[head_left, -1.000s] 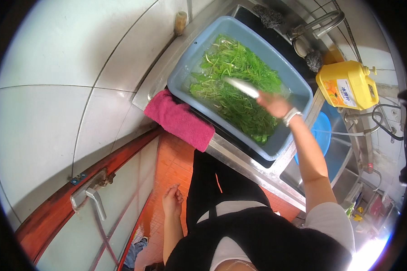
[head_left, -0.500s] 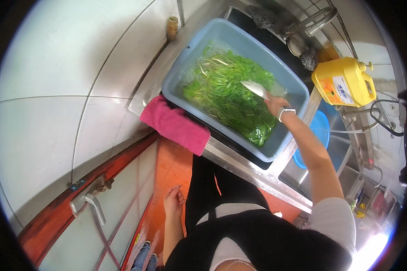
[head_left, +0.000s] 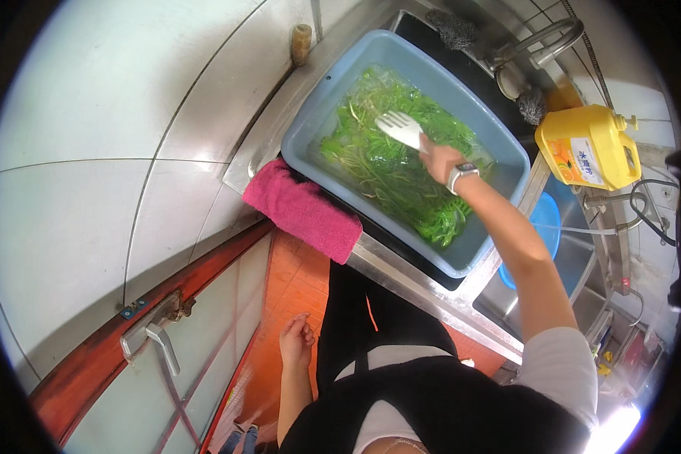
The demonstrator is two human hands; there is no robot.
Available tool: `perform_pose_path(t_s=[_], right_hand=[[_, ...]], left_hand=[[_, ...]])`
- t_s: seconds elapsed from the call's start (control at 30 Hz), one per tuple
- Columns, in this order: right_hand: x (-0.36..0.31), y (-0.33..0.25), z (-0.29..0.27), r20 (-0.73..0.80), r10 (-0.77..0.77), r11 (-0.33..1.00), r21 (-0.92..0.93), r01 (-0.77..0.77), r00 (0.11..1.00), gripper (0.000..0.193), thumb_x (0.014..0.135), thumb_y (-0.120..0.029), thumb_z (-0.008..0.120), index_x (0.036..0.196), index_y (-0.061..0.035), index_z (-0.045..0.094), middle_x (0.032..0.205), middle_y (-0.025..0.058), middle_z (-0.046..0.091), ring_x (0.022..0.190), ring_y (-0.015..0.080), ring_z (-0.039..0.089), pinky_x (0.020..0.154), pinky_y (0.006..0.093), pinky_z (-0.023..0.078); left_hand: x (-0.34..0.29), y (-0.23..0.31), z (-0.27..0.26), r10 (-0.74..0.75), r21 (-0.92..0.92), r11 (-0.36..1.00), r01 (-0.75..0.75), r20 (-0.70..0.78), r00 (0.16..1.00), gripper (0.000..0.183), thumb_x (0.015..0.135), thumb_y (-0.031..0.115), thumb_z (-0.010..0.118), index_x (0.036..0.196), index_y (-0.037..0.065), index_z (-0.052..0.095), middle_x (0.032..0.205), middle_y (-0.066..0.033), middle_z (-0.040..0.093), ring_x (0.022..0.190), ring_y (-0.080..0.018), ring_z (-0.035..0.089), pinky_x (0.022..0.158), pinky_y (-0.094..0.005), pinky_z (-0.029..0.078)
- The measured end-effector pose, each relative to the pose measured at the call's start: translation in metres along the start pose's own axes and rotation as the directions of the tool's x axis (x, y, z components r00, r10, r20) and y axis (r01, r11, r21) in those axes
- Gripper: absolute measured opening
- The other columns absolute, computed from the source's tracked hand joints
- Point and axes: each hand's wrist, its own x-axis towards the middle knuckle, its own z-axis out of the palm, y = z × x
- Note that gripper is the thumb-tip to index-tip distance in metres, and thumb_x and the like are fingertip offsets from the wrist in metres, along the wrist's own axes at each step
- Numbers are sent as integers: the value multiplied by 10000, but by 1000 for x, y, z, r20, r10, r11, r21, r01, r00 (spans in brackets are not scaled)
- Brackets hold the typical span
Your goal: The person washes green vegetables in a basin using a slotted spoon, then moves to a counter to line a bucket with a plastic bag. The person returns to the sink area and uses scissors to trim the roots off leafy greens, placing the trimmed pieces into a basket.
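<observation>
A person stands at a steel sink counter [head_left: 401,276] that runs from the upper middle to the lower right of the frame. In the upper middle sits a blue tub [head_left: 333,113] of water filled with leafy greens [head_left: 401,170]. The right hand [head_left: 440,157], wearing a wristwatch, reaches into the tub and is closed around the handle of a white fork-like utensil [head_left: 401,129], whose tines lie over the greens near the tub's centre. The left hand [head_left: 296,339] hangs at the person's side in the lower middle, well apart from the tub, fingers loosely curled and holding nothing. A pink cloth [head_left: 303,212] drapes over the counter's front edge, touching the tub's lower left corner. At the upper right stands a yellow jug [head_left: 586,147] with a squarish body, a handle, a pump top and a white and orange label on its side. Between the jug and the tub a tap [head_left: 541,41] arches over the sink, with a dark scrubber [head_left: 533,106] below it. A round blue bowl [head_left: 545,227] lies in the basin to the right of the tub. White wall tiles fill the left of the frame, above an orange floor.
</observation>
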Motion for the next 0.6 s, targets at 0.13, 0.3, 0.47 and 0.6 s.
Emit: perform_pose_path(t_s=[0.13,0.3,0.47,0.6], right_hand=[[-11,11,4,-205,125,977,-147,-156,971,477,885,-306,399,1317,-116,328,909,236,601,848,372,590,788,446,456],[-35,-3,18,-132,4,994,-107,-18,991,481,889,-302,401,1322,-107,325,880,236,607,843,401,585,791,451,450],[-42,15,25,-140,52,988,-136,-71,989,469,891,-310,395,1324,-145,326,837,226,612,775,392,596,714,461,468],[-50,8,18,-32,-78,995,-63,76,996,465,900,-314,376,1340,-184,301,770,210,610,718,358,608,649,453,481]], left_hand=[[0,0,-1,-2,-6,1000,2,-3,1000,97,842,116,523,894,46,565,583,10,415,473,-87,375,420,-206,281],[4,-2,-4,5,-23,1000,-6,-9,1000,107,842,113,525,902,38,573,588,11,422,471,-84,374,426,-205,284],[5,-6,-5,10,-70,998,-9,24,1000,113,840,111,526,908,34,572,596,10,436,477,-83,388,428,-202,283],[3,-5,-5,2,-42,999,-2,8,1000,126,840,131,528,916,38,565,609,9,425,497,-89,377,434,-203,274]])
